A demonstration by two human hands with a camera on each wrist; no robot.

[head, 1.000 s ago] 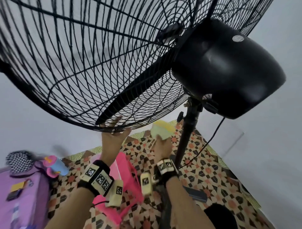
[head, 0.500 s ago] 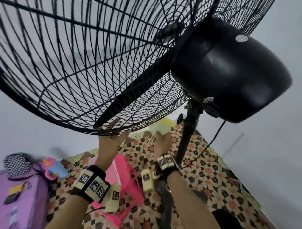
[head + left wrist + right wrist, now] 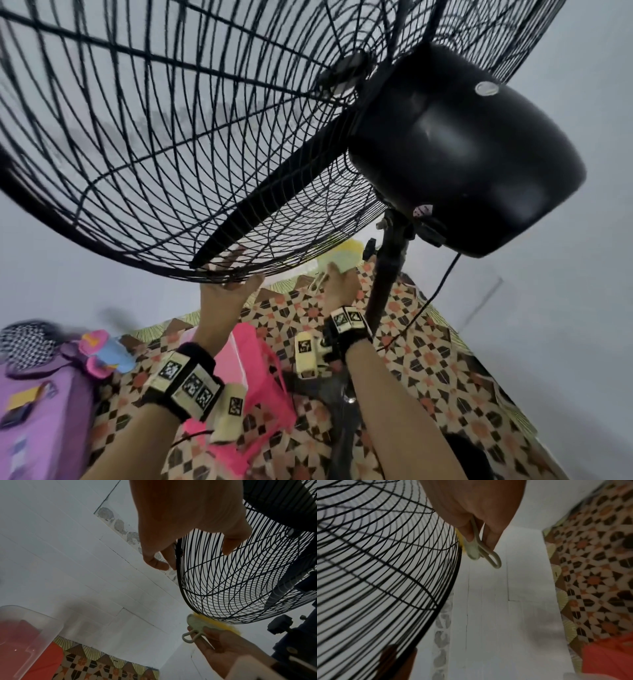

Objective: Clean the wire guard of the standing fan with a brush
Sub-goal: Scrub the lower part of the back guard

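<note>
Pointing brush bristles up against tilted wire guard rim.

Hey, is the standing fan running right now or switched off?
Cannot tell for sure. A blade looks sharp and still behind the wire guard while the left hand holds its rim, suggesting off; no switch shows.

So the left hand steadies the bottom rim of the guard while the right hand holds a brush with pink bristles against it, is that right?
Nearly. The bristles are yellow, not pink, as the left wrist view shows. The rest holds: the left hand steadies the guard at its bottom rim, and the right hand holds the brush against it.
</note>
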